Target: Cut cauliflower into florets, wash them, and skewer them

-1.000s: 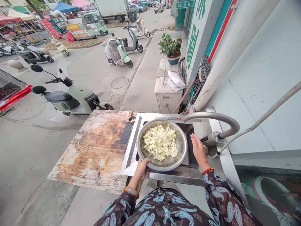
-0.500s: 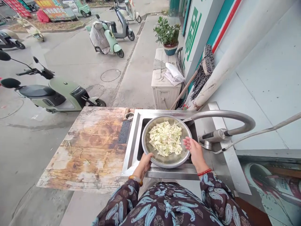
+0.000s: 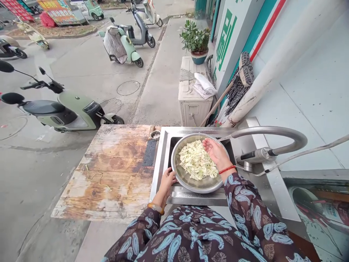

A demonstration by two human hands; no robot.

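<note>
A wide metal basin [image 3: 196, 185] rests over the sink [image 3: 160, 160], holding a heap of pale cauliflower florets [image 3: 195, 158]. At the basin's left rim is my left hand [image 3: 168, 179], its fingers and thumb closed on the edge. Over the right part of the florets hovers my right hand [image 3: 216, 152], palm turned inward and fingers loosely bent, with nothing visible in it. Whether its fingertips touch the cauliflower I cannot tell.
A curved faucet [image 3: 275, 131] stands to the right of the basin. On the left, a worn wooden board [image 3: 117, 160] bears a piece of string [image 3: 98, 178]. A small strainer [image 3: 155, 135] sits at its far corner. Beyond stand a mop [image 3: 242, 78] and a parked scooter [image 3: 73, 109].
My right hand has moved from the basin's right edge inward over the florets. My left hand has shifted up along the left rim. The whole view has swung slightly.
</note>
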